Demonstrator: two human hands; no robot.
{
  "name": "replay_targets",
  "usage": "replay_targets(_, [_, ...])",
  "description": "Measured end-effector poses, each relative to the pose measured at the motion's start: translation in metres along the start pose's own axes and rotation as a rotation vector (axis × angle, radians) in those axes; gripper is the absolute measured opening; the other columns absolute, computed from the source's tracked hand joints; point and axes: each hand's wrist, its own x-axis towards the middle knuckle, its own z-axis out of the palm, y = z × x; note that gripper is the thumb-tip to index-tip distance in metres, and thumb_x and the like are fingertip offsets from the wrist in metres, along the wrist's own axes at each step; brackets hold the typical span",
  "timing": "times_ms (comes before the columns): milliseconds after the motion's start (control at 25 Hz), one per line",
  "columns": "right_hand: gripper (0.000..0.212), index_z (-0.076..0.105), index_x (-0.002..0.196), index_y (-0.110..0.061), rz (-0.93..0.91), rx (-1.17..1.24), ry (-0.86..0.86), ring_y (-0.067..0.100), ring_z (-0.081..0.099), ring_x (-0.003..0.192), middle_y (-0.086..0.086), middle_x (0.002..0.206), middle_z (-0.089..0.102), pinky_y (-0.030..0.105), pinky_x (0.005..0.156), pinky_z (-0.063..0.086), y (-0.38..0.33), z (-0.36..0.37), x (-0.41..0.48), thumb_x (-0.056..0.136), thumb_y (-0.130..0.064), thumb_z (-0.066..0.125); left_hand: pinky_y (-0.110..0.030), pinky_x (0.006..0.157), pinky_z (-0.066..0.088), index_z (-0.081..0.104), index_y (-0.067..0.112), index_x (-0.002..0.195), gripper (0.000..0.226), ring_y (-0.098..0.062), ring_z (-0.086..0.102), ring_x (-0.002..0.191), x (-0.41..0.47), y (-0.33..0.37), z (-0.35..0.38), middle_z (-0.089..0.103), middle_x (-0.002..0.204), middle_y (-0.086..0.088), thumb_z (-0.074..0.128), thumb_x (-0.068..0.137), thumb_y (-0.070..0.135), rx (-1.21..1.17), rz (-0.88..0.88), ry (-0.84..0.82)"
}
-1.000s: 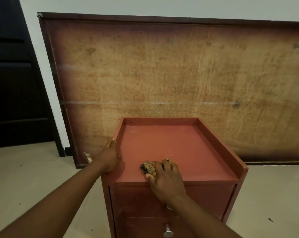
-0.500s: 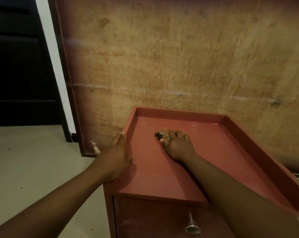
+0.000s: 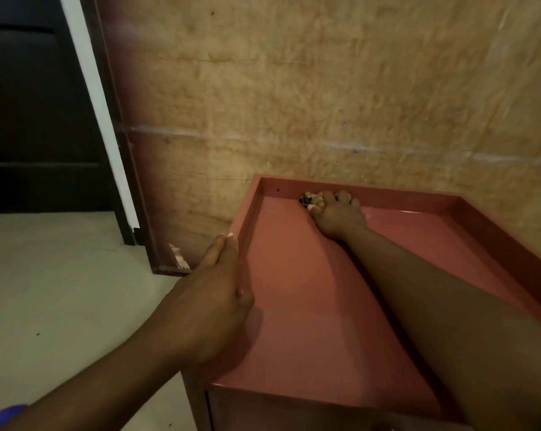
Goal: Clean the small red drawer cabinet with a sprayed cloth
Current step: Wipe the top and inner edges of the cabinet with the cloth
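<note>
The big worn wooden board leaning behind fills most of the scene, its top and right end cut off. Left of it are the pale floor and a dark door, too dim to read.

The red cabinet stands on the floor against that board. Only its rimmed top and a sliver of the front show; the right rim runs out of view and the drawers are hidden below the edge.

The left hand rests on the cabinet's left rim, fingers laid straight along the outside of it. The right hand is at the back rim, fingers bent over the cloth. The cloth is a small crumpled tan-and-dark wad pressed into the angle of top and back wall, mostly covered by the fingers. A blue thing at the bottom left corner is cut off and blurred; I cannot tell what it is.

0.5 s ago the right hand and cloth were out on the middle of the top; now they have reached the back wall. The left hand has kept its place on the rim. The 1 drawer knob seen then has dropped out of view.
</note>
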Motion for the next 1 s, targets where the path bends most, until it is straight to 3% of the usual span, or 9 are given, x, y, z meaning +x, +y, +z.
replay_targets(120, [0.060, 0.037, 0.145, -0.021, 0.041, -0.008, -0.009, 0.042, 0.033, 0.137, 0.019, 0.152, 0.035, 0.051, 0.115, 0.025, -0.012, -0.003, -0.002, 0.095, -0.055, 0.026, -0.010, 0.068, 0.031, -0.012, 0.030, 0.152, 0.077, -0.014, 0.045, 0.130, -0.002, 0.004, -0.002, -0.018, 0.161, 0.015, 0.041, 0.097, 0.034, 0.008, -0.009, -0.007])
replay_targets(240, [0.058, 0.036, 0.147, -0.030, -0.148, -0.040, -0.036, 0.040, 0.032, 0.138, 0.012, 0.154, 0.037, 0.051, 0.115, 0.024, -0.066, 0.004, -0.007, 0.096, -0.051, 0.018, -0.011, 0.067, 0.033, -0.013, 0.029, 0.152, 0.077, -0.016, 0.047, 0.129, -0.002, 0.007, -0.001, -0.018, 0.161, 0.013, 0.040, 0.097, 0.032, -0.002, -0.008, 0.005])
replay_targets(320, [0.057, 0.036, 0.148, -0.030, -0.204, -0.017, -0.019, 0.039, 0.032, 0.140, 0.012, 0.154, 0.038, 0.053, 0.115, 0.024, -0.099, 0.010, -0.010, 0.097, -0.050, 0.019, -0.016, 0.078, 0.034, -0.012, 0.030, 0.152, 0.076, -0.015, 0.043, 0.133, -0.002, 0.007, -0.001, -0.017, 0.161, 0.014, 0.040, 0.096, 0.032, -0.014, -0.008, 0.006])
replay_targets(440, [0.060, 0.039, 0.147, -0.021, -0.142, 0.071, -0.010, 0.037, 0.032, 0.141, 0.016, 0.153, 0.038, 0.053, 0.117, 0.023, -0.105, 0.007, -0.009, 0.098, -0.051, 0.024, -0.020, 0.086, 0.033, -0.009, 0.031, 0.153, 0.072, -0.013, 0.040, 0.135, 0.000, 0.006, -0.001, -0.014, 0.162, 0.015, 0.037, 0.097, 0.033, -0.030, -0.008, 0.021])
replay_targets(600, [0.061, 0.031, 0.152, -0.025, -0.210, 0.048, -0.063, 0.039, 0.025, 0.146, 0.014, 0.157, 0.034, 0.054, 0.118, 0.020, -0.098, 0.005, -0.012, 0.097, -0.051, 0.028, -0.026, 0.110, 0.024, 0.002, 0.033, 0.154, 0.058, -0.011, 0.019, 0.147, 0.001, 0.006, 0.001, -0.002, 0.163, 0.015, 0.027, 0.102, 0.041, -0.076, -0.009, 0.061])
replay_targets(1000, [0.055, 0.031, 0.152, -0.028, -0.351, 0.086, -0.021, 0.037, 0.028, 0.143, 0.010, 0.154, 0.040, 0.051, 0.117, 0.021, -0.099, -0.003, -0.123, 0.099, -0.045, 0.028, -0.027, 0.115, 0.014, 0.023, 0.019, 0.153, 0.052, -0.015, 0.015, 0.149, 0.001, 0.013, -0.008, 0.018, 0.163, -0.001, 0.024, 0.104, 0.036, -0.101, 0.007, 0.057])
